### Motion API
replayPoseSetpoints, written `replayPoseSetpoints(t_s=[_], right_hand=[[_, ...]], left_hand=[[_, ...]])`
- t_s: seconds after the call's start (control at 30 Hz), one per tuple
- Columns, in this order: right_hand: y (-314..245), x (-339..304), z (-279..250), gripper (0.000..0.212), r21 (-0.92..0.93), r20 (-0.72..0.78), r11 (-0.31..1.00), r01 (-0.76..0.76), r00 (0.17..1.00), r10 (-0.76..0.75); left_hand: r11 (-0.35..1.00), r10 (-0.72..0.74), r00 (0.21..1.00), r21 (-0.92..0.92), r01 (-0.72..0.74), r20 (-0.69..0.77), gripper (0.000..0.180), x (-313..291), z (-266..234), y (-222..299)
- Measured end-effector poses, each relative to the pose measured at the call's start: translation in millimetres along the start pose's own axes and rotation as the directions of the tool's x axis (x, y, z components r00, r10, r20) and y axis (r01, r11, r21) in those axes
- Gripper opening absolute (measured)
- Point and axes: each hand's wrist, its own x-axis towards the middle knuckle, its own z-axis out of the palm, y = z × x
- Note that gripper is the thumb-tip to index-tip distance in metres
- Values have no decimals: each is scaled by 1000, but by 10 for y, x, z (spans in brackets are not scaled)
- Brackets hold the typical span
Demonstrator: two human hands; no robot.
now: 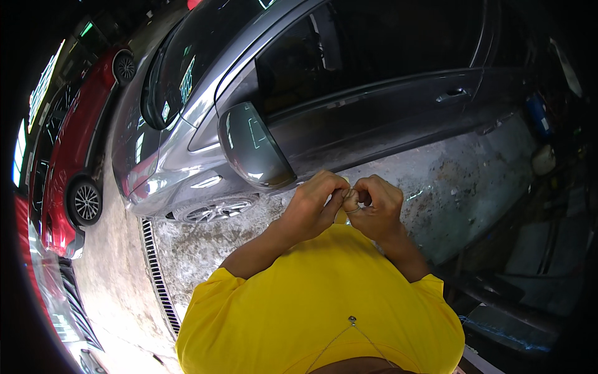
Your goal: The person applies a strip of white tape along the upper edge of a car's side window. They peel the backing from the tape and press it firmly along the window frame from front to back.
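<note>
In front of my chest, my left hand (313, 202) and my right hand (377, 207) meet, fingertips pinched together. Both are closed, with thumbs and forefingers bent toward each other. A small pale yellow piece (341, 216) shows between the hands; its kind is unclear, and the fingers hide most of what they pinch. A ring or thin loop shows at the right hand's fingers. Just beyond the hands, apart from them, is the side mirror (254, 146) of a dark grey car (374, 115).
Below the car's door lies a stained, wet-looking concrete floor (455, 187). A drain grate (159, 274) runs along the floor at left. Farther left stands a red car (78, 143). A blue container (537, 115) and a pale jug (544, 160) stand at far right.
</note>
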Motion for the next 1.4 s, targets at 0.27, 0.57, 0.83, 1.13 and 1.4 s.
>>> replayPoseSetpoints(t_s=[0.27, 0.57, 0.83, 1.13, 1.4], right_hand=[[210, -3, -95, 14, 120, -99, 955, -271, 954, 283], [-97, -132, 76, 76, 350, 468, 826, -442, 846, 254], [44, 315, 51, 65, 328, 370, 942, 75, 907, -202], [-249, 2169, 519, 48, 383, 521, 797, 467, 603, -604], [-694, 3480, 1020, 42, 274, 720, 813, 514, 451, -528]], left_hand=[[958, -285, 954, -29, 284, -94, 11, -70, -130, 47], [900, -371, 898, -330, 286, -235, 10, 1, -136, 20], [882, -438, 795, -369, 291, -419, 5, 60, -535, 132], [882, -435, 399, -471, 10, -807, 10, -46, -1801, -429], [863, -455, -12, -438, -253, -890, 7, -476, -2669, -1339]])
